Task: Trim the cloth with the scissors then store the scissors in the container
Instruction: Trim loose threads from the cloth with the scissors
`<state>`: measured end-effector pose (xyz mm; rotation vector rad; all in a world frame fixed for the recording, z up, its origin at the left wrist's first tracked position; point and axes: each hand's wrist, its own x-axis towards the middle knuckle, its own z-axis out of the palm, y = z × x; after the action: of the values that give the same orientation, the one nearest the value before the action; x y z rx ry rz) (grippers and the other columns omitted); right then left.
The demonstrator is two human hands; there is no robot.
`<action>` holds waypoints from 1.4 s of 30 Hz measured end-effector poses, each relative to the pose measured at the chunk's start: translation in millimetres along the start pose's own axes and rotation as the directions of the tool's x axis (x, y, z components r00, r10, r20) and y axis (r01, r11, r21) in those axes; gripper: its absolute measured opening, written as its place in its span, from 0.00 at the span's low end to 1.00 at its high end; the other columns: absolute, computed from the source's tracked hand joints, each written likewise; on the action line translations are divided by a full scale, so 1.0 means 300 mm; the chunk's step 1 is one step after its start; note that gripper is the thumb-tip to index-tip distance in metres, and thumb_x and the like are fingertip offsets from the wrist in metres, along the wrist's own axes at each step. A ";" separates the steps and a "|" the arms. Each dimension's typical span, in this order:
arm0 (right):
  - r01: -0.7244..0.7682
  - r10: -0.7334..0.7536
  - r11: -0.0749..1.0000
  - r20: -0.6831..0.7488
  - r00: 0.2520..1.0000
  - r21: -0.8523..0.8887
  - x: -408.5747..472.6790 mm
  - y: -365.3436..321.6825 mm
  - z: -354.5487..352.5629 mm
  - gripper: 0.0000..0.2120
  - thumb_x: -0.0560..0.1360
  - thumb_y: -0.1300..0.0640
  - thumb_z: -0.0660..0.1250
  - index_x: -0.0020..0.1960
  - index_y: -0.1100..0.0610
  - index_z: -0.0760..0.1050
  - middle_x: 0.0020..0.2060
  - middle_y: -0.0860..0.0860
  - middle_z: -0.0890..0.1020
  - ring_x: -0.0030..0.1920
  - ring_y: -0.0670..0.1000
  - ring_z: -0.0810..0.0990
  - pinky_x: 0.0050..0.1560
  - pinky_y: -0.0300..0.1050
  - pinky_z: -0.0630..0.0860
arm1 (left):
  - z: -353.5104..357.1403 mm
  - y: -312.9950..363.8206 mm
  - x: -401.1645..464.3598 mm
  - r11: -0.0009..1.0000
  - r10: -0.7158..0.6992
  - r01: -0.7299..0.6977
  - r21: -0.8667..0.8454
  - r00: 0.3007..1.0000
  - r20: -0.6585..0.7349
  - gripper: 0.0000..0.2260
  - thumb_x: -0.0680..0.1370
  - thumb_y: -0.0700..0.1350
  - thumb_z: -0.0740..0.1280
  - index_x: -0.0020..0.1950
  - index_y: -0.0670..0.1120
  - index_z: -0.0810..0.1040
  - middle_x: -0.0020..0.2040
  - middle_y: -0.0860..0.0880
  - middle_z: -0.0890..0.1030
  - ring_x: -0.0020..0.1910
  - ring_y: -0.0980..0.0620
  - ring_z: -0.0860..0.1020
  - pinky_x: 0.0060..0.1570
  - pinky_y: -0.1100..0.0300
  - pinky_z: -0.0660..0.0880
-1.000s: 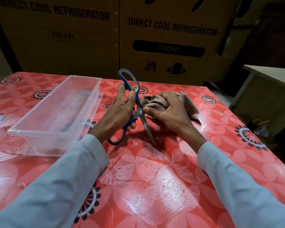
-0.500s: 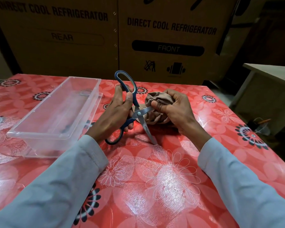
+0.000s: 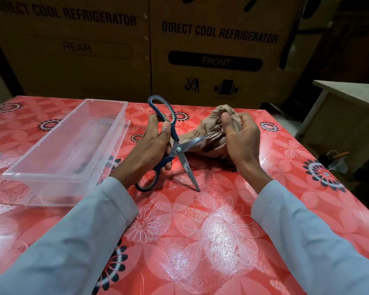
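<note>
Scissors [image 3: 175, 145] gaping wide in left hand [image 3: 149, 145], upper blade touching bunched cloth [image 3: 211, 133] gripped by right hand [image 3: 241, 141]; clear container [image 3: 115, 133] just left on desk [image 3: 211, 241].

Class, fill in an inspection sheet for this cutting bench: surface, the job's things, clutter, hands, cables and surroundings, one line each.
Surface: table under a glossy red floral cover.
Job's things: blue-handled scissors, blades wide open, one blade lying against the bunched tan cloth, the other tip down at the table; clear plastic container at the left, sitting on what looks like its lid, nothing seen inside.
Clutter: nothing seen on the table.
Hands: left hand grips the scissors by the handles; right hand grips the cloth.
Cables: a thin wire by a small object on the floor at right, unclear.
Surroundings: refrigerator cartons behind the table; pale side table at right.
</note>
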<state>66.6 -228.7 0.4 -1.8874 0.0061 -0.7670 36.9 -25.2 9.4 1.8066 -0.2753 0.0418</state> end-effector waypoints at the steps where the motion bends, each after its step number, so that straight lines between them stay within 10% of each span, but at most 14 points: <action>1: -0.016 0.014 0.999 -0.068 0.998 -0.028 0.010 0.001 -0.023 0.12 0.80 0.48 0.67 0.47 0.57 0.75 0.36 0.48 0.80 0.35 0.45 0.80 0.41 0.56 0.80 | -0.001 0.000 0.000 1.000 -0.002 0.002 0.003 1.000 0.001 0.07 0.84 0.53 0.50 0.58 0.53 0.60 0.38 0.42 0.73 0.23 0.48 0.74 0.23 0.57 0.74; 5: 0.100 -0.119 0.990 -0.211 0.970 -0.100 0.007 -0.022 -0.080 0.09 0.77 0.50 0.70 0.48 0.54 0.72 0.33 0.41 0.76 0.33 0.36 0.76 0.37 0.41 0.75 | -0.001 -0.001 0.003 1.000 -0.011 0.012 0.019 1.000 -0.007 0.08 0.85 0.53 0.50 0.60 0.51 0.61 0.36 0.42 0.74 0.22 0.49 0.74 0.23 0.58 0.74; 11: 0.402 -0.381 0.916 0.302 0.874 -0.009 -0.083 -0.055 -0.047 0.09 0.69 0.52 0.68 0.48 0.53 0.76 0.46 0.48 0.83 0.49 0.47 0.81 0.50 0.46 0.78 | -0.009 -0.006 0.002 1.000 -0.012 0.012 0.002 0.999 -0.043 0.07 0.85 0.53 0.51 0.60 0.52 0.61 0.34 0.42 0.74 0.22 0.48 0.75 0.22 0.59 0.74; 15: 0.315 -0.313 0.948 0.314 0.896 0.044 -0.076 -0.044 -0.014 0.21 0.71 0.40 0.71 0.33 0.57 0.74 0.47 0.50 0.84 0.53 0.47 0.82 0.53 0.48 0.78 | -0.011 -0.002 0.004 1.000 0.006 -0.006 -0.002 0.999 -0.041 0.07 0.85 0.53 0.51 0.59 0.52 0.61 0.33 0.42 0.74 0.22 0.47 0.75 0.23 0.58 0.74; 21: 0.190 -0.169 0.981 0.322 0.931 -0.033 -0.055 -0.023 -0.003 0.21 0.66 0.41 0.79 0.49 0.53 0.77 0.47 0.46 0.81 0.53 0.50 0.80 0.56 0.53 0.79 | 0.000 0.016 -0.007 0.999 0.053 -0.053 -0.003 0.999 -0.008 0.08 0.84 0.53 0.51 0.60 0.53 0.61 0.36 0.41 0.73 0.23 0.45 0.75 0.23 0.55 0.75; 26: 0.004 -0.009 1.000 0.361 0.933 0.017 -0.029 -0.010 -0.010 0.26 0.60 0.34 0.77 0.44 0.53 0.80 0.45 0.54 0.85 0.48 0.59 0.84 0.49 0.63 0.81 | 0.001 0.018 -0.014 0.997 0.073 -0.073 0.001 0.997 -0.010 0.08 0.84 0.53 0.51 0.60 0.52 0.61 0.37 0.41 0.73 0.24 0.47 0.74 0.22 0.57 0.74; 33: -0.012 -0.031 0.993 0.370 0.929 0.114 -0.031 -0.003 0.002 0.07 0.74 0.57 0.75 0.40 0.50 0.80 0.38 0.51 0.86 0.40 0.53 0.86 0.45 0.62 0.83 | -0.003 0.010 -0.014 0.997 0.072 -0.072 -0.034 0.997 -0.008 0.08 0.85 0.52 0.51 0.61 0.51 0.61 0.37 0.41 0.72 0.24 0.45 0.73 0.22 0.57 0.74; 42: 0.060 -0.053 0.998 0.245 0.968 -0.023 -0.034 -0.004 0.029 0.07 0.74 0.54 0.73 0.38 0.54 0.83 0.35 0.50 0.86 0.38 0.54 0.85 0.42 0.57 0.83 | -0.002 0.008 -0.014 0.997 0.074 -0.074 -0.020 0.997 -0.029 0.08 0.85 0.51 0.51 0.61 0.50 0.61 0.38 0.40 0.72 0.23 0.50 0.72 0.20 0.61 0.71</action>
<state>62.4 -217.5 -5.8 -2.0076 -0.1928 -0.5699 32.5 -24.6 11.0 1.7736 -0.3217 0.1161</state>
